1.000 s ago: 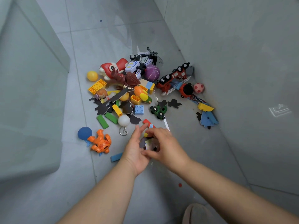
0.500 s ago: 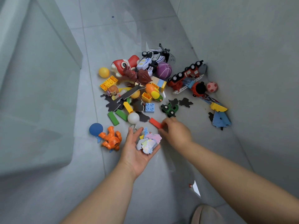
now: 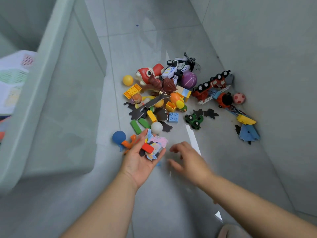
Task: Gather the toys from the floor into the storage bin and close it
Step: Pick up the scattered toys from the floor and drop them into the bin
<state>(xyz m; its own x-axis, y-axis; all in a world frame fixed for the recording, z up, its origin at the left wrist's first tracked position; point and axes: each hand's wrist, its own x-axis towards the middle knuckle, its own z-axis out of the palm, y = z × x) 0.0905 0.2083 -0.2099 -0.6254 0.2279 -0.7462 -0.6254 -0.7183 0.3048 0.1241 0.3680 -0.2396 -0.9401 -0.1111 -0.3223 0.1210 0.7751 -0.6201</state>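
My left hand (image 3: 137, 160) lies palm up over the floor, cupping a small pile of flat foam pieces (image 3: 155, 145) with a red block (image 3: 147, 148) on top. My right hand (image 3: 190, 160) hovers just right of it, blurred, fingers spread and holding nothing. The pale green storage bin (image 3: 51, 93) stands at the left with its top uncovered. Beyond my hands a heap of toys lies on the floor: a white ball (image 3: 156, 127), a blue brick (image 3: 173, 117), a green car (image 3: 194, 120), a red fish (image 3: 148, 73), a purple ball (image 3: 188, 80), a red fire truck (image 3: 211, 85).
A grey wall (image 3: 265, 57) runs along the right and meets the floor in a corner behind the fire truck. A blue ball (image 3: 118, 137) and an orange figure (image 3: 130, 143) lie beside my left hand. A blue foam piece (image 3: 248, 134) lies by the wall. White patterned fabric (image 3: 13, 79) shows inside the bin.
My right hand picked the red block off the floor, laid it on the pile in my left palm and drew back open. The view has swung left, showing more of the bin.
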